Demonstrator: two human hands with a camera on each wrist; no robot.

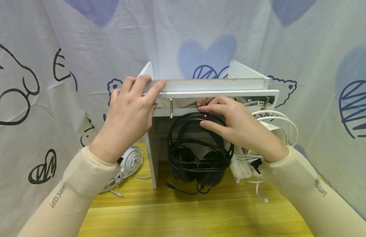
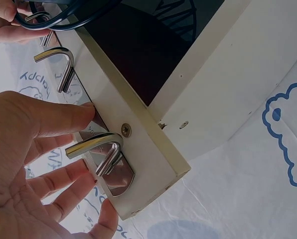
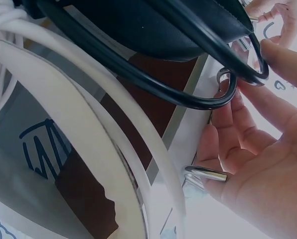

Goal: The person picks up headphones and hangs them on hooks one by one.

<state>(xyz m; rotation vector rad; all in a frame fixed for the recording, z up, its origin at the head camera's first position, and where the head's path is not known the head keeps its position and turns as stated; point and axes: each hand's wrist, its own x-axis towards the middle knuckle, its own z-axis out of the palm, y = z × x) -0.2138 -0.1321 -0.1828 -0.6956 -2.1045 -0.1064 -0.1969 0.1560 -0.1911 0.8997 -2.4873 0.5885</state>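
Observation:
A black headset (image 1: 197, 154) with a boom microphone and a coiled cable hangs below the front rail of a small white shelf (image 1: 212, 85). My right hand (image 1: 233, 118) pinches its top hoops near a hook, thumb in front and fingers up by the rail. In the right wrist view the black hoops (image 3: 208, 102) meet a silver hook (image 3: 222, 79) beside my fingers. My left hand (image 1: 131, 105) grips the shelf's left front corner, fingers over the top and thumb on the hook plate. A bare silver hook (image 2: 106, 149) sticks out beside that thumb.
A white headset (image 1: 242, 164) with thick cables hangs at the shelf's right end. Another white headset (image 1: 131, 159), its cable bundled, lies on the wooden table (image 1: 195, 217) to the left. Patterned cloth (image 1: 120, 42) surrounds the back and sides.

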